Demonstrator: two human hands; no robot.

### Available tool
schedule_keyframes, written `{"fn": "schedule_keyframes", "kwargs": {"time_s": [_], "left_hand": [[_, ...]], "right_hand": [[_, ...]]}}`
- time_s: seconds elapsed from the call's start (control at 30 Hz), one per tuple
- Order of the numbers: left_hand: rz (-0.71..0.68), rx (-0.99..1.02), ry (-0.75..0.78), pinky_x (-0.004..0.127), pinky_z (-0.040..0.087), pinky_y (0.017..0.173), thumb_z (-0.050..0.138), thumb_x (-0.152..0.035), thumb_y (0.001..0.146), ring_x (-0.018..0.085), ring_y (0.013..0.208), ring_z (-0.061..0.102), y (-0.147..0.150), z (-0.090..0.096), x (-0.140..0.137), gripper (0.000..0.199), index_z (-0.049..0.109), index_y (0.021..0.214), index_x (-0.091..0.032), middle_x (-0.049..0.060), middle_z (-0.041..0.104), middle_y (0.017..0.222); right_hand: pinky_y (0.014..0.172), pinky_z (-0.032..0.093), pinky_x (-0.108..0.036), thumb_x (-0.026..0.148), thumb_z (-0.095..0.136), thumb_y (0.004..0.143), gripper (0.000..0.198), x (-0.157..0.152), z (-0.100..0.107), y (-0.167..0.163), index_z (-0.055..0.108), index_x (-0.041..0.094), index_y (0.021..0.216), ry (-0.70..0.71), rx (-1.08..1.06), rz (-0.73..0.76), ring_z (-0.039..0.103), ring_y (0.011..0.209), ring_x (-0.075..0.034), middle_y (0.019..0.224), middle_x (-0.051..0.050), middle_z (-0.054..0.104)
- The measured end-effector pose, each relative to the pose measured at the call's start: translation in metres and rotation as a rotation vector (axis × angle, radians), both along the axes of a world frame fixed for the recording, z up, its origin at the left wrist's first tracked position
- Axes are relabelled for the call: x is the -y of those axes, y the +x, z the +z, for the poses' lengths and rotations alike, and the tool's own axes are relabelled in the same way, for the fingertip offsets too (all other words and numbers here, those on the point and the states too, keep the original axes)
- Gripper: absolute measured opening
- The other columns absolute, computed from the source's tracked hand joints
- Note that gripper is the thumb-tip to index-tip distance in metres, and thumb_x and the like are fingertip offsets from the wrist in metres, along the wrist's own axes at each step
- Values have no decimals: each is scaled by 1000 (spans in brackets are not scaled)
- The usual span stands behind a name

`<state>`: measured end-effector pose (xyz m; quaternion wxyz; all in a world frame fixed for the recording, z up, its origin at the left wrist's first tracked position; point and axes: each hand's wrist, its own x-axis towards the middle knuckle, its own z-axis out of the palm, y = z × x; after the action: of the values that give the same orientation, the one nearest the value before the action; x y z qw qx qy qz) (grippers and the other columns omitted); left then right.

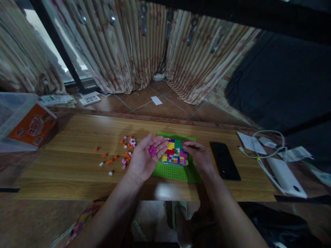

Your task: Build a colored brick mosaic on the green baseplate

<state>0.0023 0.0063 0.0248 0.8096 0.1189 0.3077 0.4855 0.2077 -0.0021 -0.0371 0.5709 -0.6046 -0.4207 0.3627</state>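
My left hand [144, 160] lies palm up, its fingers stretched to the right, and cradles a small heap of magenta toy bricks [152, 151]. Just right of its fingertips is a multicoloured brick build [178, 156], with yellow, green, red, white and blue pieces, on a green studded baseplate [176, 173]. At the build's upper right edge, my right hand [200, 155] is closed in a pinch on a small toy brick, mostly covered by the fingertips. Left of my left hand, loose orange, white and pink bricks [128, 155] are scattered over the table.
The wooden table [64, 165] runs across in front of me. A black phone [224, 161] lies right of the baseplate. Farther right are a white cable [270, 132] and a white power strip [287, 177]. A clear plastic tub [18, 117] with an orange label stands far left.
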Motion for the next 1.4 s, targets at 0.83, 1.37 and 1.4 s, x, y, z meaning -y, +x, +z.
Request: {"fn": "schedule_keyframes", "kwargs": {"time_s": [0.83,1.37,1.4], "left_hand": [[-94,67,1,34,46,98,52,-50,86,24,107,63,8,1,4,44,71,90,-11,16,70,108],[-162,211,-42,27,47,75,44,-55,89,16,79,61,13,1,9,53,67,99,-8,12,66,93],[-162,211,-47,27,48,75,44,-56,89,16,79,61,13,1,9,54,67,99,-8,12,66,92]], "right_hand": [[74,49,-33,32,78,64,14,4,18,-5,71,22,72,91,93,-62,63,79,-18,80,-2,69],[90,45,-39,20,56,91,17,28,48,-56,69,26,101,327,753,410,57,100,-20,100,-4,65],[92,44,-39,20,56,91,16,28,49,-57,69,25,99,325,754,411,58,100,-20,100,-4,66]]}}
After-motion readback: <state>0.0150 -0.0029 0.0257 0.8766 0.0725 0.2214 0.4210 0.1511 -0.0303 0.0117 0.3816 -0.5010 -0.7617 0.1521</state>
